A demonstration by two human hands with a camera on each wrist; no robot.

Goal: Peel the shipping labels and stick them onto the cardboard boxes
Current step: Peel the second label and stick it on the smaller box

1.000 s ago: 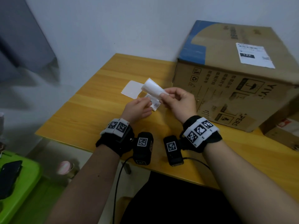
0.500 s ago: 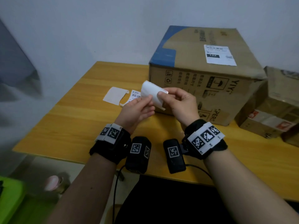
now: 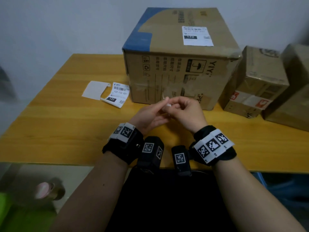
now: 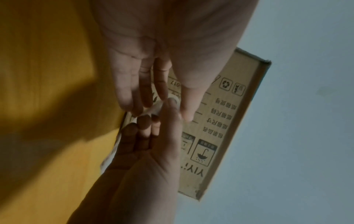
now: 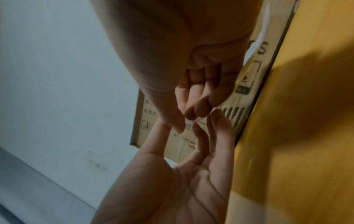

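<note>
We're in a small parcel-packing corner of a plain room, home or back office, hard to say which. A wooden table (image 3: 50,131) sits against a bare pale wall (image 3: 66,22). Just beyond the right hand (image 3: 187,113) stands a big cardboard box (image 3: 175,72) printed with handling symbols, a shipping label (image 3: 197,36) stuck on top. Further right of that hand, smaller taped boxes (image 3: 254,81) crowd the table's end. Beyond the left hand (image 3: 148,116) lies a loose barcode label (image 3: 117,94) beside a blank backing sheet (image 3: 95,89).
</note>
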